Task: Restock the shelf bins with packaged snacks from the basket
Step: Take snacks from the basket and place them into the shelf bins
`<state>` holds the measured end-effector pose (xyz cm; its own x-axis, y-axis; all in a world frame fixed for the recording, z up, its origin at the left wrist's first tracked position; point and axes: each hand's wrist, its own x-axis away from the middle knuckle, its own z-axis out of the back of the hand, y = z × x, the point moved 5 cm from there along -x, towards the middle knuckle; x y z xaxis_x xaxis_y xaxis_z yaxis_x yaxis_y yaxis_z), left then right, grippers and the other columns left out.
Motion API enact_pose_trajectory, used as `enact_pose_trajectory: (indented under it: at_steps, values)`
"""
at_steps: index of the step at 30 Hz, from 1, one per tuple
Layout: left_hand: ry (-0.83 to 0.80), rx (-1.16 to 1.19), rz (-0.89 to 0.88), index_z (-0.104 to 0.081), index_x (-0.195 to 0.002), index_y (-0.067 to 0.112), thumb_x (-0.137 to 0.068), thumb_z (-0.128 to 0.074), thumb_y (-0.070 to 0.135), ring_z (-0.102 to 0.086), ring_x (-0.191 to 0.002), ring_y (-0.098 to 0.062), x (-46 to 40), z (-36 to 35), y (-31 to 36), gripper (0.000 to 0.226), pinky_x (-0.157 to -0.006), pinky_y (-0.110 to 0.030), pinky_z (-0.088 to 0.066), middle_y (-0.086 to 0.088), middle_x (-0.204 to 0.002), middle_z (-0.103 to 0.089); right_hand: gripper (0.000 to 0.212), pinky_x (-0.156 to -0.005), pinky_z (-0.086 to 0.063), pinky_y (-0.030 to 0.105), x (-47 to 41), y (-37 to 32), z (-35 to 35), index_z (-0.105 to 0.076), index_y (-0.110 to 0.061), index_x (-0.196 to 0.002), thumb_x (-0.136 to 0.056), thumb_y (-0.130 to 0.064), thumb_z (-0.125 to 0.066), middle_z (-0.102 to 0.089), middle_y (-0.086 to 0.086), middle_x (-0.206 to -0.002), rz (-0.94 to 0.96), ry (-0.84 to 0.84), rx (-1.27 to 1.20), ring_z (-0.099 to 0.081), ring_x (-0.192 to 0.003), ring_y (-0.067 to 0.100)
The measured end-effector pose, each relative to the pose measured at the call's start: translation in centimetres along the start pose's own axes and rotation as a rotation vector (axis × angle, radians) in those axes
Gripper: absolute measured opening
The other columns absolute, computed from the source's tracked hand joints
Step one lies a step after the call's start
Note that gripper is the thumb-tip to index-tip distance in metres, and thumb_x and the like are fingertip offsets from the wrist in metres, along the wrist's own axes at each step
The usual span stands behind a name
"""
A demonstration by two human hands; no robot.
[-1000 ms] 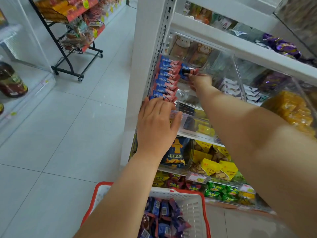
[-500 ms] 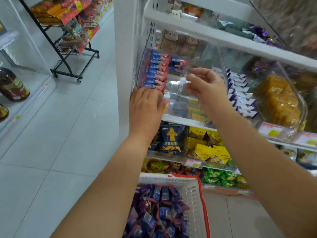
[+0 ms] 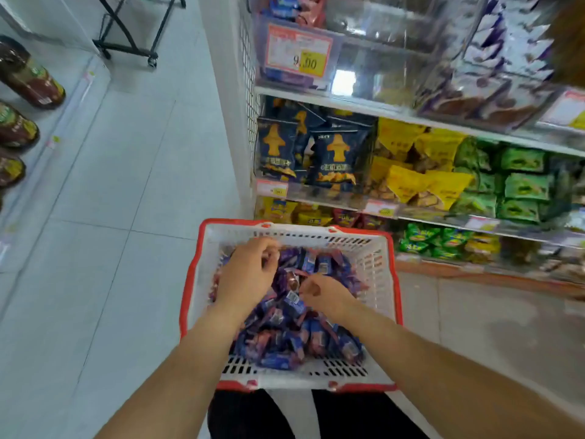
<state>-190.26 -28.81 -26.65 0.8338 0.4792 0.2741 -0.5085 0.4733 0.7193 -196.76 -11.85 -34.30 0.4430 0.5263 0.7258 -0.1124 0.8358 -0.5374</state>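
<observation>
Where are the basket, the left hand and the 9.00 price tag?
basket (image 3: pixel 189 289), head view, red left rim.
left hand (image 3: pixel 245 275), head view, back of hand.
9.00 price tag (image 3: pixel 299 52), head view, tag's middle.

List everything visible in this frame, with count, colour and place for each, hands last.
basket: one, white with red rim, on the floor below the shelves
snack packs: many, blue and purple, piled in the basket
clear bin: one, transparent, top shelf, a few blue and red packs at its left
price tag: one, red and yellow, on the bin front
navy bags: several, dark blue with orange print, middle shelf left
yellow bags: several, middle shelf centre
green bags: several, middle shelf right
bottles: at least three, brown, far left
left hand: in the basket, fingers curled among packs
right hand: in the basket, pinching a pack
</observation>
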Motion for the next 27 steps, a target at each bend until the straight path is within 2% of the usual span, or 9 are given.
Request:
enact_pose_trajectory:
  at_steps: [4, 6, 8, 12, 14, 18, 21, 24, 27]
  values:
    - [-0.13, 0.075, 0.228, -0.061, -0.114, 0.028, -0.098, -0.054, 0.023, -0.059, -0.102, -0.005, 3.9, -2.5, -4.9, 0.018, -0.085, -0.023, -0.047, 0.011, -0.113, -0.064, 0.038, -0.102, -0.045, 0.036, -2.8, 2.5, -5.1, -0.053, -0.022, -0.137, -0.099, -0.02, -0.055, -0.028, 0.008, -0.156, 0.018, -0.194, 0.229, -0.044, -0.132, 0.03]
    - [-0.153, 0.113, 0.292, -0.061, -0.115, 0.028, -0.099, -0.054, 0.024, -0.058, -0.103, -0.006, 5.0, -2.9, -6.1, 0.018, -0.087, -0.024, -0.047, 0.011, -0.114, -0.063, 0.038, -0.103, -0.043, 0.036, -4.1, 3.2, -7.0, -0.056, -0.028, -0.135, -0.098, -0.018, -0.054, 0.001, 0.003, -0.164, 0.026, -0.246, 0.305, -0.024, -0.146, 0.029]
    - [-0.163, 0.118, 0.325, -0.061, -0.115, 0.027, -0.099, -0.053, 0.026, -0.059, -0.106, -0.008, 5.8, -3.1, -7.0, 0.018, -0.093, -0.029, -0.049, 0.01, -0.114, -0.063, 0.039, -0.1, -0.046, 0.036, -5.0, 3.9, -8.3, -0.057, -0.031, -0.134, -0.096, -0.021, -0.057, 0.011, -0.001, -0.163, -0.037, -0.295, 0.335, -0.024, -0.146, 0.031]
    - [-0.186, 0.123, 0.356, -0.062, -0.119, 0.025, -0.099, -0.052, 0.027, -0.059, -0.109, -0.009, 6.5, -2.9, -8.3, 0.023, -0.098, -0.035, -0.049, 0.009, -0.119, -0.064, 0.04, -0.108, -0.04, 0.04, -5.0, 4.6, -8.7, -0.059, -0.03, -0.131, -0.092, -0.023, -0.065, -0.007, 0.008, -0.161, -0.108, -0.23, 0.273, -0.023, -0.144, 0.033]
    - [-0.193, 0.166, 0.38, -0.063, -0.118, 0.026, -0.098, -0.054, 0.026, -0.059, -0.107, -0.009, 6.5, -2.7, -8.7, 0.022, -0.098, -0.038, -0.049, 0.009, -0.118, -0.064, 0.037, -0.097, -0.046, 0.035, -4.0, 4.1, -7.7, -0.057, -0.03, -0.128, -0.092, -0.022, -0.065, -0.01, 0.009, -0.158, -0.124, -0.176, 0.144, -0.033, -0.138, 0.032]
    - [-0.189, 0.276, 0.384, -0.058, -0.12, 0.027, -0.098, -0.057, 0.023, -0.057, -0.115, -0.011, 5.6, -2.1, -7.8, 0.023, -0.099, -0.033, -0.047, 0.011, -0.121, -0.06, 0.022, -0.079, -0.045, 0.034, -0.8, 0.7, -3.8, -0.052, -0.017, -0.109, -0.093, -0.016, -0.066, -0.05, 0.005, -0.111, -0.083, -0.081, -0.525, -0.053, -0.09, 0.023]
    - [-0.249, 0.43, 0.357, -0.048, -0.135, 0.03, -0.096, -0.06, 0.027, -0.051, -0.122, -0.009, 4.5, -1.3, -4.8, 0.041, -0.105, -0.034, -0.043, 0.012, -0.133, -0.052, 0.023, -0.073, -0.053, 0.032, 2.9, -3.3, -0.7, -0.049, -0.015, -0.097, -0.086, -0.004, -0.067, -0.059, 0.007, -0.081, 0.028, -0.328, -1.051, -0.063, -0.074, 0.023]
    - [-0.331, 0.69, 0.323, -0.053, -0.131, 0.031, -0.094, -0.062, 0.029, -0.057, -0.118, -0.006, 3.7, -0.1, -1.0, 0.039, -0.103, -0.032, -0.046, 0.014, -0.128, -0.06, 0.027, -0.067, -0.055, 0.03, 5.8, -6.1, 2.8, -0.049, -0.014, -0.095, -0.081, 0.001, -0.066, -0.063, 0.01, -0.09, 0.166, -0.452, -1.134, -0.066, -0.075, 0.023]
    - [-0.262, 0.801, 0.226, -0.064, -0.111, 0.029, -0.092, -0.064, 0.015, -0.066, -0.101, -0.001, 2.5, 1.7, 2.6, 0.024, -0.087, -0.019, -0.053, 0.013, -0.106, -0.072, 0.038, -0.064, -0.056, 0.028, 7.5, -8.2, 6.3, -0.052, -0.014, -0.11, -0.081, 0.002, -0.071, -0.064, 0.015, -0.101, 0.273, -0.409, -1.107, -0.066, -0.076, 0.024]
